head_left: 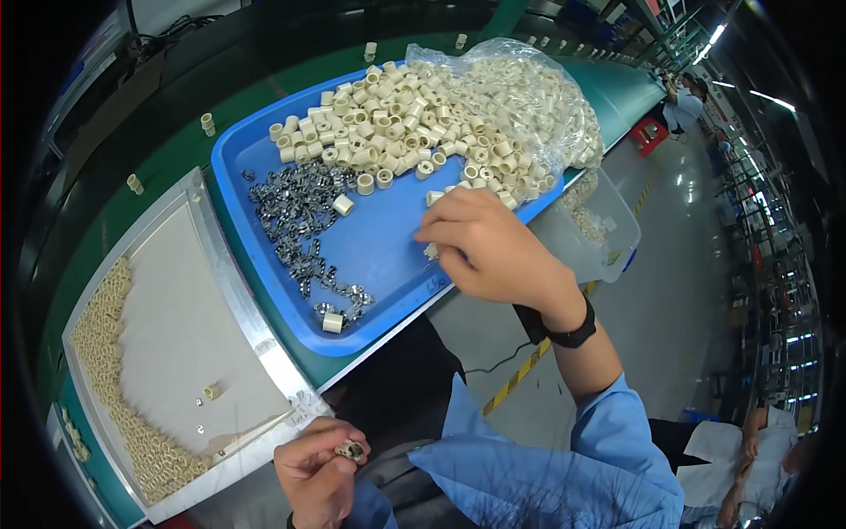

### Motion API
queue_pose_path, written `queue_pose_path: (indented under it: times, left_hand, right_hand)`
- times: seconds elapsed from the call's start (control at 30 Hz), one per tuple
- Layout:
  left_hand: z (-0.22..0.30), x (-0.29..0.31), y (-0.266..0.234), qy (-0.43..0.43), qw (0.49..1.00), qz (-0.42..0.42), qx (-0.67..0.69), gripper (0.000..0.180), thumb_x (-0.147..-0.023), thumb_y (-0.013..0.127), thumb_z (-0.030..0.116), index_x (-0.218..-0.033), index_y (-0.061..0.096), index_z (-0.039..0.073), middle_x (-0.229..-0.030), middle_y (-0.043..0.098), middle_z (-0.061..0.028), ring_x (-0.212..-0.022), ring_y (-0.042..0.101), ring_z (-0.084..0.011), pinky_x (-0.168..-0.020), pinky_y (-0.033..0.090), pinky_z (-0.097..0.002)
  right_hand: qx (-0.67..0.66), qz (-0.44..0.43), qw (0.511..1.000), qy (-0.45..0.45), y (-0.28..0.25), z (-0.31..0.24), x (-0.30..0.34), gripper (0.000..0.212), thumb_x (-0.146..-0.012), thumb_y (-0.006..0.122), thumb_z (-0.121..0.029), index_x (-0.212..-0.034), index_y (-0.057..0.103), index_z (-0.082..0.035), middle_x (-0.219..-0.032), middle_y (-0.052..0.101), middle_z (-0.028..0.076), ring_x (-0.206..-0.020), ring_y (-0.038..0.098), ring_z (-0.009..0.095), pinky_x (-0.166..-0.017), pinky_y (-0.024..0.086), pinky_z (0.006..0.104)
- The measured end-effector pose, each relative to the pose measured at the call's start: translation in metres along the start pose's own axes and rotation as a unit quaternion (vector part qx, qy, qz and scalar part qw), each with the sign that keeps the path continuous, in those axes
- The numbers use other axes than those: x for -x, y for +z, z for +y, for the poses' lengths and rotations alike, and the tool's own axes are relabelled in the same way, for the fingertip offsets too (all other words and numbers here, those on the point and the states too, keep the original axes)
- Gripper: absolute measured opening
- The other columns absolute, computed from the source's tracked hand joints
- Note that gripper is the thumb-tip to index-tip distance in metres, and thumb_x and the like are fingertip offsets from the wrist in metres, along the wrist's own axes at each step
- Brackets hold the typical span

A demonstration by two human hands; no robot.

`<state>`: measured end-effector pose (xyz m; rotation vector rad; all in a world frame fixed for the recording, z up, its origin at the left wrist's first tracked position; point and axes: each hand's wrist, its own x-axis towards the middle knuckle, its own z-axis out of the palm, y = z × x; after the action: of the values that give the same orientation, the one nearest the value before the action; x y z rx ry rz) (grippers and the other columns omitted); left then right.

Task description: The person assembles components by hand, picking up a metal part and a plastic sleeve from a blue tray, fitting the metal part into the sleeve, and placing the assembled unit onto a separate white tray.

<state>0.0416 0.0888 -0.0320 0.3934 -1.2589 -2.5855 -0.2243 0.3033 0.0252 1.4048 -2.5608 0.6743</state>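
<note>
Near the lower edge, my left hand point(315, 472) is closed on a small cream cylindrical part point(350, 450) with a dark inside, pinched between thumb and fingers. My right hand point(489, 247) reaches over the right side of a blue tray point(374, 247), its fingers curled together. Something small and pale shows by its fingertips; the hand hides what it is. Across the tray's far half lies a heap of cream cylindrical parts point(397, 123). Small shiny metal clips point(295, 212) are scattered along its left side, with a few cream cylinders among them.
A clear plastic bag point(529, 97) of cream parts lies on the tray's far right. On the left, a metal-framed board point(194, 300) carries rows of cream rings. A translucent bin point(608, 220) stands right of the tray. Other people are at right; cylinders stand on the green belt.
</note>
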Motion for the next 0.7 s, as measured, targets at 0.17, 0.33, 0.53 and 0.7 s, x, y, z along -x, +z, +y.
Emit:
queue_pose_path:
  times: [0.17, 0.33, 0.53, 0.7]
  left_hand:
    - [0.007, -0.003, 0.007, -0.051, 0.998, -0.021, 0.032, 0.028, -0.09, 0.077, 0.007, -0.116, 0.071, -0.001, -0.107, 0.068, -0.019, -0.086, 0.065, -0.0236, -0.076, 0.053, -0.0326]
    - [0.006, -0.008, 0.015, -0.054, 0.998, -0.018, 0.015, 0.027, -0.09, 0.072, 0.003, -0.116, 0.072, -0.001, -0.109, 0.069, -0.0209, -0.087, 0.066, -0.024, -0.077, 0.053, -0.0334]
    - [-0.002, -0.008, 0.016, -0.055, 0.998, -0.038, 0.011, 0.028, -0.088, 0.07, 0.0, -0.116, 0.073, -0.002, -0.11, 0.069, -0.0223, -0.088, 0.067, -0.0246, -0.078, 0.054, -0.0341]
    - [-0.005, -0.01, 0.02, -0.06, 0.997, -0.056, -0.005, 0.029, -0.088, 0.069, -0.001, -0.116, 0.072, -0.003, -0.11, 0.069, -0.0223, -0.089, 0.067, -0.0251, -0.079, 0.055, -0.0352]
  right_hand:
    - [0.011, -0.155, 0.988, -0.01, -0.003, 0.012, -0.003, 0.029, -0.081, 0.059, 0.0, -0.104, 0.076, -0.001, -0.1, 0.069, 0.011, -0.101, 0.062, 0.029, -0.097, 0.045, 0.0409]
    - [-0.054, -0.18, 0.982, -0.015, -0.016, 0.017, -0.006, 0.032, -0.08, 0.058, 0.001, -0.105, 0.076, -0.002, -0.102, 0.069, 0.011, -0.104, 0.062, 0.03, -0.098, 0.046, 0.0422]
    - [0.0, -0.049, 0.999, 0.006, -0.02, 0.039, -0.012, 0.028, -0.083, 0.064, -0.004, -0.109, 0.076, -0.003, -0.103, 0.069, 0.01, -0.106, 0.062, 0.03, -0.096, 0.046, 0.0423]
    - [0.067, -0.056, 0.994, 0.063, -0.014, 0.038, -0.018, 0.024, -0.086, 0.072, -0.012, -0.109, 0.076, -0.004, -0.102, 0.068, 0.01, -0.103, 0.063, 0.031, -0.093, 0.046, 0.0423]
